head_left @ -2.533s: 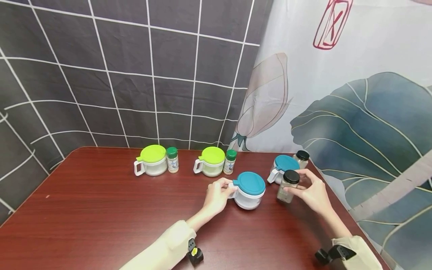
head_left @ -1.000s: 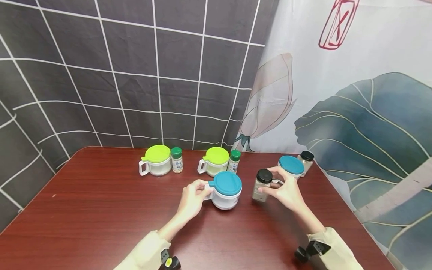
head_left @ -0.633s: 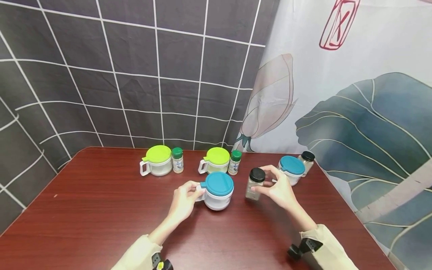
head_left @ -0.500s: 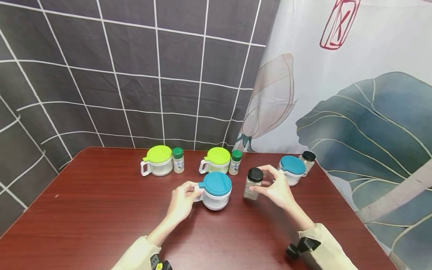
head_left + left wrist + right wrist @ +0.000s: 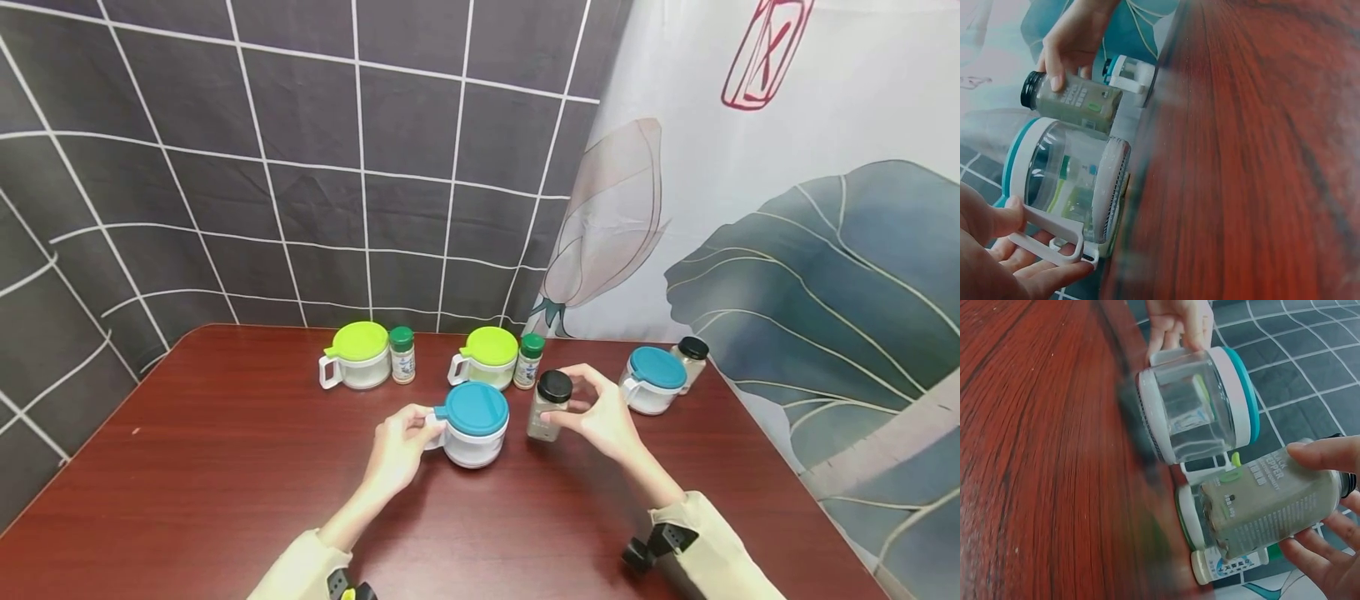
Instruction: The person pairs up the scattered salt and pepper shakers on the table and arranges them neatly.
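Observation:
My left hand (image 5: 396, 450) grips the white handle of a clear seasoning jar (image 5: 474, 429) with a blue lid, thumb on top in the left wrist view. My right hand (image 5: 609, 417) pinches a pepper bottle (image 5: 549, 408) with a black cap between thumb and fingers. Its label (image 5: 1266, 469), reading "pepper", shows in the right wrist view. Both containers are upright and side by side with a small gap, and seem slightly above the table. Behind them stand a green-lidded seasoning jar (image 5: 487, 358) and a green-capped shaker (image 5: 528, 362).
Another green-lidded jar (image 5: 358, 354) and green-capped shaker (image 5: 402, 354) stand further left. At the back right are a second blue-lidded jar (image 5: 654, 379) and a black-capped bottle (image 5: 691, 362). A tiled-pattern curtain (image 5: 300, 167) hangs behind the brown table (image 5: 225, 467).
Both hands have moved left across the table, carrying the blue-lidded jar and the pepper bottle from the right side to the middle. Recently the movement is slower. The other containers stay in place.

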{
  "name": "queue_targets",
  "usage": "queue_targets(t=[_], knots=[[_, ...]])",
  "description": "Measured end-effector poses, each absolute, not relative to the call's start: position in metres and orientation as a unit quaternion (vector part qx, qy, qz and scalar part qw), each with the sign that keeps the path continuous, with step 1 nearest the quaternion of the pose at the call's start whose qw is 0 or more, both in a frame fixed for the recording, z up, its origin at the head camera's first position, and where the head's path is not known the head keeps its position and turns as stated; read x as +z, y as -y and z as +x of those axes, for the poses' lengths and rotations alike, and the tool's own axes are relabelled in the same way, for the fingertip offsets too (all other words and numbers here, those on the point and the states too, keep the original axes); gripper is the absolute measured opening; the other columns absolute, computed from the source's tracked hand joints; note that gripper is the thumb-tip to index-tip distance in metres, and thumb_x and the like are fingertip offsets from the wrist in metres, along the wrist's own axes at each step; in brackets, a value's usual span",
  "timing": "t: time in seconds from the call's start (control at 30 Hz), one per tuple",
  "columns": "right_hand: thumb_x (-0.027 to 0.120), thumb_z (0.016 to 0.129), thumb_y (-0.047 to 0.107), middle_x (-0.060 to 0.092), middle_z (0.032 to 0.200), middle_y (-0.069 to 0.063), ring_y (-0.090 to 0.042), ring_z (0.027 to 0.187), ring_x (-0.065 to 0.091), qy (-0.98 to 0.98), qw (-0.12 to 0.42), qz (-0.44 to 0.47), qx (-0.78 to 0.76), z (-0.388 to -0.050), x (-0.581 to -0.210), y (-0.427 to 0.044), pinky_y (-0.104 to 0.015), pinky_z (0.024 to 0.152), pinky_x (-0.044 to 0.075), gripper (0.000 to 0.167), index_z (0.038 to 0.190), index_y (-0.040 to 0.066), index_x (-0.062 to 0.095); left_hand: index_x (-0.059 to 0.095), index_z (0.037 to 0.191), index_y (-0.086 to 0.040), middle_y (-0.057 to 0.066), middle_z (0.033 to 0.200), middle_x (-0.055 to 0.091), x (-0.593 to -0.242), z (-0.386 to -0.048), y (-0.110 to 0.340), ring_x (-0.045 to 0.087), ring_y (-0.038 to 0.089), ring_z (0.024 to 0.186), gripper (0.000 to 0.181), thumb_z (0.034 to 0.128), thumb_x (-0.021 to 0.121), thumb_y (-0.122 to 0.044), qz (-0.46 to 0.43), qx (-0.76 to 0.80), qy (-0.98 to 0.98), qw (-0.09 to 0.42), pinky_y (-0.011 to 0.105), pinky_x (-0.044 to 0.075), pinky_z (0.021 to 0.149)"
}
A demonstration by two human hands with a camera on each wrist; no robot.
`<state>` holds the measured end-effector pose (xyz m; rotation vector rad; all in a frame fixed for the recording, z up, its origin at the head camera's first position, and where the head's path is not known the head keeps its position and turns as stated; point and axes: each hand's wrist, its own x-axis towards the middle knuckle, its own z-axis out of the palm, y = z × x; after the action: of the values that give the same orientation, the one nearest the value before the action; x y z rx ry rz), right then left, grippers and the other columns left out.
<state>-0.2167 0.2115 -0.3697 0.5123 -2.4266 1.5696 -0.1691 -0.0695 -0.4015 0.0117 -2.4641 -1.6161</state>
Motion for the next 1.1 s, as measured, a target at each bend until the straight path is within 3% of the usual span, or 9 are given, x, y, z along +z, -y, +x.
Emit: queue_targets(t=[1.1], knots=[[0.087,0.062,0.000,0.066,0.101,-0.015,-0.004,0.086,0.064,0.793,0.076,0.215,0.565,-0.225,-0.362,-0.163,-0.027,0.078,0.057,0.058,0.114,0.007,0.062,0.070,0.104,-0.004,0.015,0.103,0.073,-0.394,-0.160,0.111,0.068,0.026,0.099,0.020,0.0889,0.068,-0.017,0.046,-0.536,0.837,0.102,0.035,0.053,0.084]])
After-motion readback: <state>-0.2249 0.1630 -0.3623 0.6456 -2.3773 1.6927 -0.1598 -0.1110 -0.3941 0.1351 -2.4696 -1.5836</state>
